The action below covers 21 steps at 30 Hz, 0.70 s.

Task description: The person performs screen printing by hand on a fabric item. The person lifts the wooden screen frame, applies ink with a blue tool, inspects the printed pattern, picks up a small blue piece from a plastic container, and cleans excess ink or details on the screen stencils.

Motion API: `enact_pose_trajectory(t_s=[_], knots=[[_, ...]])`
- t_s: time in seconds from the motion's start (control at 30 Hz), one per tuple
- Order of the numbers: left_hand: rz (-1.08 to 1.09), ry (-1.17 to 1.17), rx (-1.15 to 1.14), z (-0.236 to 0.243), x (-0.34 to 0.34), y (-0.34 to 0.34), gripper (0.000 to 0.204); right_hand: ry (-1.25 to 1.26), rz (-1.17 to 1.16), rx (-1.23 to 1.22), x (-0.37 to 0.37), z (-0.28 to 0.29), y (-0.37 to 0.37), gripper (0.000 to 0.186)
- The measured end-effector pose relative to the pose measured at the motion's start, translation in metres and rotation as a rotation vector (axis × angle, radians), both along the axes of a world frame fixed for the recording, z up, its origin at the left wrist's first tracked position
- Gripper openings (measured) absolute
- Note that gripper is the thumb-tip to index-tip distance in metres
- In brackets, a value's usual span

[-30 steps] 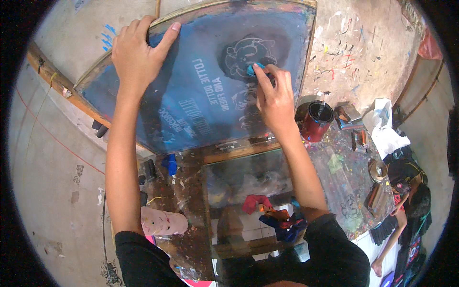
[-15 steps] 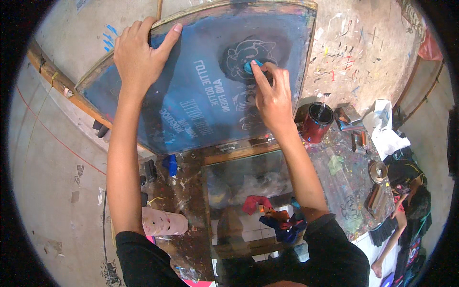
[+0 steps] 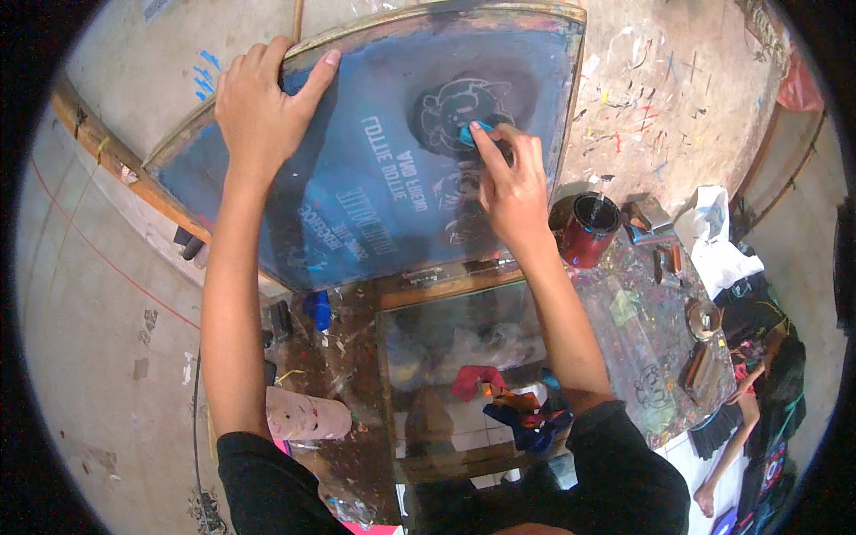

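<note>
I am rubbing the screen (image 3: 357, 178) with a blue pad (image 3: 467, 134) pinched in my right hand (image 3: 508, 183). My left hand (image 3: 263, 111) is gripping the frame. I think the drawing needs more rubbing next.

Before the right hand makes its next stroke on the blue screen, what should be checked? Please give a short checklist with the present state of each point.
1. Left hand grips the top edge of the screen frame: ok.
2. Right hand holds the small blue pad against the round figure on the mesh: ok.
3. Frame's lower edge rests firmly on the table: cannot tell.
4. Red cup stands upright, apart from the frame: ok.
5. Right forearm is free of the cup: ok.
</note>
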<state>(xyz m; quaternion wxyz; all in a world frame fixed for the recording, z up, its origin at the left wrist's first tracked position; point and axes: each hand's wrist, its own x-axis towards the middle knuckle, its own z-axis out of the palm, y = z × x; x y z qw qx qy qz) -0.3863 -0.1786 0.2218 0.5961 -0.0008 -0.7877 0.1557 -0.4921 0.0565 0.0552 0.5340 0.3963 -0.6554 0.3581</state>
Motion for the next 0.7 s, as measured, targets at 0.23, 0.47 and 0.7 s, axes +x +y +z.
enact_pose_trajectory(t_s=[0.23,0.47,0.7], knots=[[-0.019,0.02,-0.011,-0.003,-0.004,-0.001,0.057,-0.032,0.04,-0.106,-0.003,0.009,-0.008,0.056],[0.021,0.006,0.0,-0.001,0.001,0.0,0.058,0.03,0.0,-0.112,-0.009,0.024,0.002,0.054],[0.002,0.01,0.004,-0.001,0.0,0.001,0.058,0.055,-0.008,-0.108,-0.01,0.025,0.002,0.052]])
